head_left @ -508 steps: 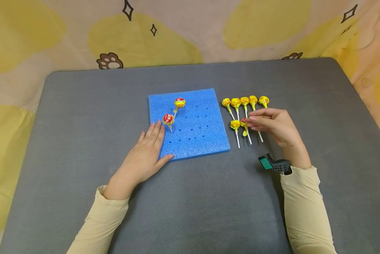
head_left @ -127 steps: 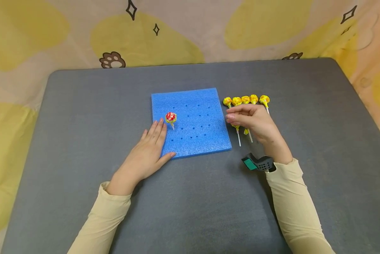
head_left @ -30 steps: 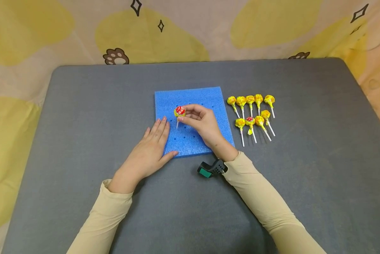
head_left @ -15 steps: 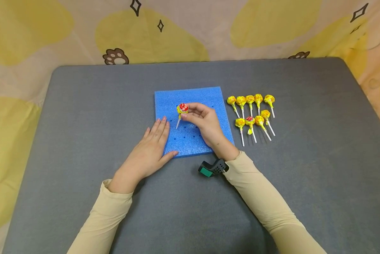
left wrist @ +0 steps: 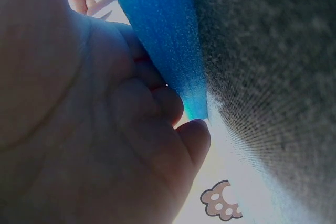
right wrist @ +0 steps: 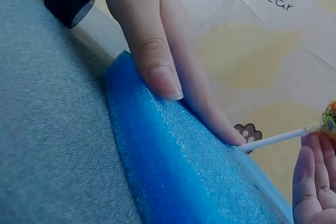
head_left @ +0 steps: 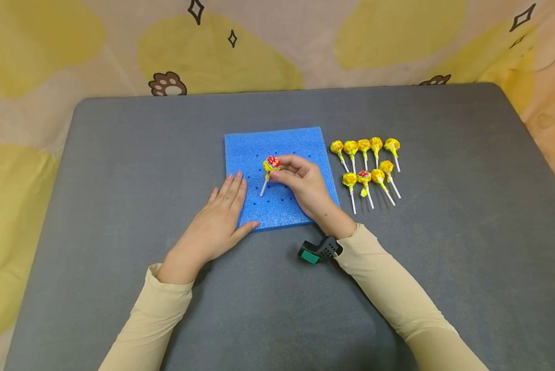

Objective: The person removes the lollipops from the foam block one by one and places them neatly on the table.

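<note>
In the head view my right hand pinches a lollipop by its yellow-and-red wrapped head, over the blue foam board. The white stick slants down to the left; in the right wrist view its end shows close to a left fingertip. My left hand lies flat with straight fingers on the board's left edge. The left wrist view shows that palm beside the board's side. Small holes dot the board's top, partly hidden by my right hand.
Several yellow lollipops lie in two rows right of the board; one front lollipop shows red. All rest on a grey table. A patterned cloth hangs behind it. A black wrist device sits on my right wrist.
Two lollipops stood in the board at first, then one; my right hand has since gripped that one. Over the last second it tilted and moved slightly right. My left hand stayed put.
</note>
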`<state>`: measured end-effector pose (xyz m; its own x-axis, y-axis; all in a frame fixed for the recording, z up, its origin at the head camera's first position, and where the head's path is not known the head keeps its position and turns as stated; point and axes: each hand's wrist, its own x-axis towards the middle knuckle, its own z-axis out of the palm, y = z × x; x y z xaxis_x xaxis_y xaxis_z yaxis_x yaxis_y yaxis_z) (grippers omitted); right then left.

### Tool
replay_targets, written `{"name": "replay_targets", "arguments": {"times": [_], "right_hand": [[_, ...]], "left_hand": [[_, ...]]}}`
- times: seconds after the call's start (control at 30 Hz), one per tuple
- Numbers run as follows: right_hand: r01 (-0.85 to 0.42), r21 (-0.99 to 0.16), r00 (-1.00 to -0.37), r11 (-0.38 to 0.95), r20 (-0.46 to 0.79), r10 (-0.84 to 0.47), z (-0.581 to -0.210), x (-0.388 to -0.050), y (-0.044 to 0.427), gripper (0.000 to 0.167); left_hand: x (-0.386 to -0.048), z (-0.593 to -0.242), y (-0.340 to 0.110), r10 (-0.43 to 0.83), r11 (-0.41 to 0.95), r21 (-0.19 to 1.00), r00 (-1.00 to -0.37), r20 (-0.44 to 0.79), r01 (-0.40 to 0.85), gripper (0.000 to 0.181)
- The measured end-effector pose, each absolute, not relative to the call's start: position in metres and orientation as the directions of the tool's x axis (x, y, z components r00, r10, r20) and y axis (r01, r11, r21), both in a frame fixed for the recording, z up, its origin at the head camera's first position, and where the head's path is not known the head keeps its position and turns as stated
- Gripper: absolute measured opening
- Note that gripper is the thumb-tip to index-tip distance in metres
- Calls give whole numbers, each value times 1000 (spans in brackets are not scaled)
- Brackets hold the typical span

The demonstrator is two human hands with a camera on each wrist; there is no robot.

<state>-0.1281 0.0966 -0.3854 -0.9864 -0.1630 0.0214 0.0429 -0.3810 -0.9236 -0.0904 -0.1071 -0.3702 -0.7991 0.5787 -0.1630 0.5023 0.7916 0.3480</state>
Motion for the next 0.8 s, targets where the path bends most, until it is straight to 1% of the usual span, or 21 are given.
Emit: {"name": "replay_targets", "arguments": {"times": [0.13,0.27,0.3,0.4,0.43,0.5,0.6,0.73,0.8], "right_hand": [[55,-897,-983,-439,30,-183,-385,-124,100,32],[50,-873,-979,-484,53,-198,-385,-120,104,32],[46,-868,-977,-494,63,-202,-386,-118,105,30],[33,-857,-973,-515,91,-214,-388,-114,108,16],[29,-855,-972,-518,97,-216,-389,-112,109,13],[24,-851,-970,-525,107,-219,-390,-109,111,16],[36,-850,-972,-525,92,-216,-389,-106,113,13],[77,-848,-976,-525,44,-214,-386,-104,115,28],[95,-843,-976,-530,25,-214,-383,-104,115,29]], "left_hand": [[-90,-370,-107,580,789,356,-798,-164,501,83],[-91,-369,-107,580,789,357,-798,-164,500,83],[-91,-369,-107,581,788,357,-797,-163,501,83],[-91,-369,-107,580,790,351,-798,-163,503,83],[-91,-369,-107,581,790,349,-798,-163,504,83],[-91,-369,-107,582,790,346,-797,-162,506,83],[-92,-370,-107,582,790,343,-797,-161,508,83],[-92,-370,-107,582,790,342,-797,-161,509,83],[-92,-370,-107,582,791,342,-797,-162,508,84]]}}
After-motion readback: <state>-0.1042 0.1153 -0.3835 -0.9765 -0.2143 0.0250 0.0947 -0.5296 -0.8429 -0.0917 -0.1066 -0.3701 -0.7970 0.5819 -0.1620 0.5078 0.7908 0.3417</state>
